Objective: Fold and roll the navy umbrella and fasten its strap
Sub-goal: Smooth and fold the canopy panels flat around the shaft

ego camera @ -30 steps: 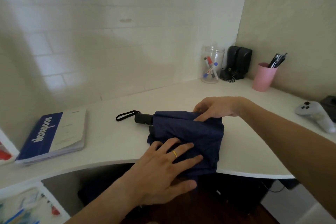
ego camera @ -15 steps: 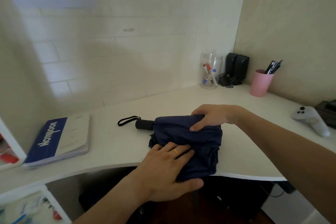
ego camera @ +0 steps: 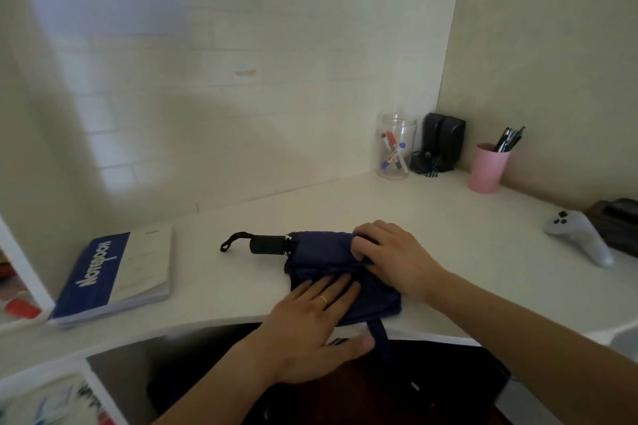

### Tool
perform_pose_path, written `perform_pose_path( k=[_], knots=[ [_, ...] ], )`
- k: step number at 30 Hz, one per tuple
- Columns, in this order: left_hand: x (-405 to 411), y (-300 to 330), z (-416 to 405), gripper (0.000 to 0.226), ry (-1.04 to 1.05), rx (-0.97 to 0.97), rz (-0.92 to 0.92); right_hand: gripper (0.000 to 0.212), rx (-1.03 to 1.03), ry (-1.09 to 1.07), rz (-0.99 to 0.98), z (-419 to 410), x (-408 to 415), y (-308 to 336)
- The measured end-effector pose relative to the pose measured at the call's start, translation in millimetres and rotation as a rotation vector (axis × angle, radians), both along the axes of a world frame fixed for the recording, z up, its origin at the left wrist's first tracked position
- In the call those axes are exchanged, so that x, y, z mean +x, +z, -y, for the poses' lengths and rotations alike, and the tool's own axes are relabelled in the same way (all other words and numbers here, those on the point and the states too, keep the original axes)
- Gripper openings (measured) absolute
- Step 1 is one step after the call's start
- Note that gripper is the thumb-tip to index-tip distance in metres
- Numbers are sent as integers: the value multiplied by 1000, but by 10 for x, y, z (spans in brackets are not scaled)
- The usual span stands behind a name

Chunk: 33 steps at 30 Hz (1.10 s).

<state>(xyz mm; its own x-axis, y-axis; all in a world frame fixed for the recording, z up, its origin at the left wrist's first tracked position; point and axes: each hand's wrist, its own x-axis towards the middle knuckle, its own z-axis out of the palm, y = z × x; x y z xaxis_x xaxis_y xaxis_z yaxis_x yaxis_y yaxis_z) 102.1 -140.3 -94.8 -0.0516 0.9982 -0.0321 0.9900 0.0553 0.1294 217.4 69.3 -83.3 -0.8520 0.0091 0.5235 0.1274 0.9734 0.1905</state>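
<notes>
The navy umbrella (ego camera: 321,252) lies collapsed on the white desk (ego camera: 431,217), its black handle (ego camera: 267,244) and wrist loop (ego camera: 234,240) pointing left. My left hand (ego camera: 310,324), with a gold ring, presses flat on the near fabric with fingers spread. My right hand (ego camera: 397,259) lies on the far right part of the canopy, fingertips curled into the fabric folds. A navy strap (ego camera: 379,335) hangs down over the desk's front edge beside my left thumb.
A blue and white notebook (ego camera: 114,276) lies at the left. At the back corner stand a clear jar of markers (ego camera: 395,148), black speakers (ego camera: 443,141) and a pink pen cup (ego camera: 486,167). A white game controller (ego camera: 580,235) rests at the right.
My right hand has slid nearer and leftward over the canopy, gathering the fabric. The canopy looks more compact, and the strap now hangs over the desk edge. My view tilted up.
</notes>
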Motion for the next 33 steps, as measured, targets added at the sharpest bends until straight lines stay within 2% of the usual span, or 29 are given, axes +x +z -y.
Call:
perform_pose_path(
  k=[6, 7, 10, 11, 12, 14, 16, 19, 23, 25, 27, 30, 33],
  knots=[
    [-98, 311, 258, 67, 18, -61, 154, 9, -1, 62, -32, -10, 58, -84],
    [-146, 370, 241, 64, 25, -1, 151, 8, -2, 64, -41, 3, 62, -93],
    [-375, 506, -41, 52, 108, 497, -21, 3, 36, 77, -91, 54, 80, -135],
    [-461, 529, -164, 47, 128, 560, -57, 2, 47, 84, -97, 67, 85, -141],
    [-522, 565, -283, 54, 127, 495, -92, 2, 51, 89, -99, 74, 93, -143],
    [-620, 569, -484, 70, 84, 221, -163, 1, 39, 97, -93, 86, 100, -132],
    [-677, 510, -578, 65, 74, 101, -164, 1, 22, 95, -70, 80, 108, -117],
    [-698, 403, -571, 51, 74, 219, -195, 13, -119, 95, 26, 99, 141, -20],
    [-646, 329, -546, 40, 26, 364, -246, 36, -509, 30, 182, -8, 159, 330],
    [-639, 294, -541, 38, 15, 422, -255, 46, -493, -52, 313, -133, 137, 456],
    [-649, 265, -529, 36, 8, 464, -275, 42, -486, -76, 357, -212, 123, 450],
    [-681, 192, -539, 36, -23, 520, -293, 33, -480, -33, 278, -221, 139, 320],
    [-711, 159, -495, 38, -42, 524, -86, 30, -383, 35, 172, -213, 191, 132]
  ],
)
